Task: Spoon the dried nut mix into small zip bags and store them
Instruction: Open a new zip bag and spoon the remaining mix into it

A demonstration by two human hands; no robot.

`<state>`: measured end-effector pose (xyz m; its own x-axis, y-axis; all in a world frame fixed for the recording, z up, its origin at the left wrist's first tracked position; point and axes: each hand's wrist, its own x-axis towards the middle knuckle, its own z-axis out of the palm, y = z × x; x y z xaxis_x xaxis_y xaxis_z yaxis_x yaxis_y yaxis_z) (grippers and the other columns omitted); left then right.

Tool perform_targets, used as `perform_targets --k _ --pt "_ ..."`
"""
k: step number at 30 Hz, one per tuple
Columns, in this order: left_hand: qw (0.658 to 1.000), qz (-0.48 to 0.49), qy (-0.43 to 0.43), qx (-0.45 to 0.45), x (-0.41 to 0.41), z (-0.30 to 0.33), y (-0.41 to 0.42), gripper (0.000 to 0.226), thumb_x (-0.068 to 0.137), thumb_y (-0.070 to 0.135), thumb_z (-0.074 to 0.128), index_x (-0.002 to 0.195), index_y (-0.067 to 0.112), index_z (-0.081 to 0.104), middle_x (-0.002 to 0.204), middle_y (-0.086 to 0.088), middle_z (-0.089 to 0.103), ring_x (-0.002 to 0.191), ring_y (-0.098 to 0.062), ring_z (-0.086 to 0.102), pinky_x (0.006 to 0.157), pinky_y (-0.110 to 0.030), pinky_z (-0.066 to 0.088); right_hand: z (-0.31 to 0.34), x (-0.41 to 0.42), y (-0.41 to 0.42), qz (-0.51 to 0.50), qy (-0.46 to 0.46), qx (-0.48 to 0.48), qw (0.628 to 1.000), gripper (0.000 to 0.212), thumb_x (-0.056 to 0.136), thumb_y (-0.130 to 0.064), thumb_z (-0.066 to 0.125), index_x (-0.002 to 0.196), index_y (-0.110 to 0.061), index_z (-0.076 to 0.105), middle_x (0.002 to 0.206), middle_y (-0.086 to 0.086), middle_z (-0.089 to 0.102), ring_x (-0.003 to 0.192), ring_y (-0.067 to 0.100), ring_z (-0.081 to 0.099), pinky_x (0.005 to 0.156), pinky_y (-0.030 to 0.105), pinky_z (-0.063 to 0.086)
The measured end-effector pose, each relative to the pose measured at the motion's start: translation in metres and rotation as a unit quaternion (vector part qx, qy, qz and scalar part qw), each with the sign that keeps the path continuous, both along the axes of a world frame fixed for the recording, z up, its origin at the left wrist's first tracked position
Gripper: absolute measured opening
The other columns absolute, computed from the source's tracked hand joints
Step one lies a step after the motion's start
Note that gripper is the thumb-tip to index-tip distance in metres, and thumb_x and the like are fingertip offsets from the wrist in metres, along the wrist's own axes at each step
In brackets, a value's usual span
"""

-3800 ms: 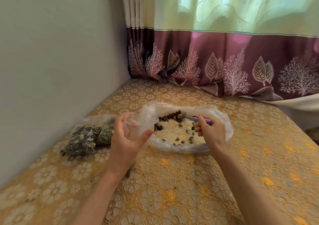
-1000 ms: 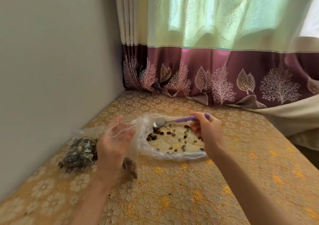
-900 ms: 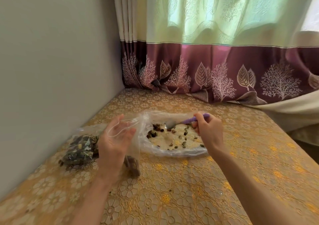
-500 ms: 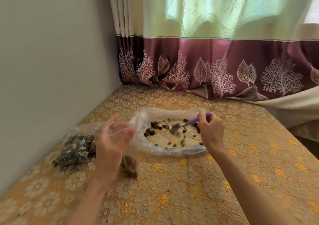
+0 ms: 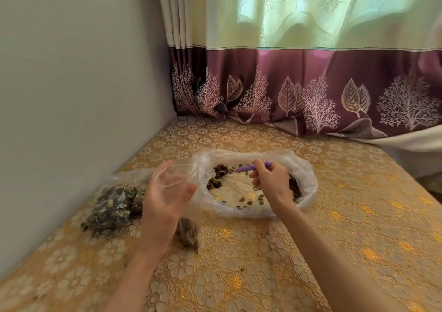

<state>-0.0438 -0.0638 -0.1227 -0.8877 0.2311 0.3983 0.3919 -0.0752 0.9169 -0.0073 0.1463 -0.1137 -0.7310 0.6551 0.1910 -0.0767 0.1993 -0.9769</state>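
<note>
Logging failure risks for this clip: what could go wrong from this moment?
1. The small zip bag is held open by the left hand alone; its soft mouth may fold, so nuts could miss it.
2. The right hand must carry the purple spoon over the large bag's rim; nuts could fall onto the tablecloth.

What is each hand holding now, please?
Left hand: holds the small zip bag open.
Right hand: grips the purple spoon.

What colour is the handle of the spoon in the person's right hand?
Purple, a light lilac shade; the spoon handle shows in the head view, above the right hand.
</note>
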Motion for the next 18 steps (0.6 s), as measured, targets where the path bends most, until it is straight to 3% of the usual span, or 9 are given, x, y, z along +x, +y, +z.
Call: perform_targets --k 4,10,14,18 --pt "1.000 -0.015 -0.021 0.001 -0.001 -0.005 0.002 0.098 0.052 0.070 0.074 0.133 0.024 0.042 0.107 0.003 0.067 0.100 -0.017 0.065 0.085 -0.048 0.053 -0.003 0.003 -0.001 0.039 0.008 -0.082 0.996 0.043 0.095 -0.013 0.048 0.063 -0.012 0.076 0.058 0.000 0.065 0.047 0.006 0.045 0.043 0.017 0.035" --pt "0.999 -0.022 -0.015 -0.031 0.003 -0.013 0.011 0.087 0.057 0.069 0.070 0.123 0.017 0.048 0.106 -0.001 0.066 0.090 -0.007 0.066 0.070 -0.014 0.052 -0.004 0.006 0.001 0.060 0.019 -0.226 0.972 0.058 0.095 -0.006 0.046 0.043 -0.012 0.069 0.053 0.003 0.066 0.046 0.009 0.049 0.043 0.017 0.037" --pt "0.999 -0.037 -0.031 -0.024 0.005 -0.018 0.013 0.097 0.050 0.074 0.070 0.127 0.019 0.044 0.108 0.003 0.066 0.092 -0.010 0.067 0.068 -0.022 0.055 -0.003 0.010 0.005 0.053 0.026 -0.253 0.966 0.056 0.094 -0.004 0.047 0.043 -0.011 0.070 0.050 0.003 0.064 0.046 0.010 0.049 0.045 0.018 0.038" --pt "0.999 -0.042 -0.027 -0.019 0.006 -0.019 0.015 0.097 0.049 0.075 0.071 0.123 0.019 0.044 0.098 0.010 0.068 0.082 -0.001 0.067 0.062 -0.013 0.052 0.003 0.017 0.008 0.049 0.039 -0.242 0.968 0.042 0.092 -0.001 0.045 0.057 -0.006 0.068 0.052 0.002 0.065 0.045 0.008 0.048 0.041 0.016 0.037"
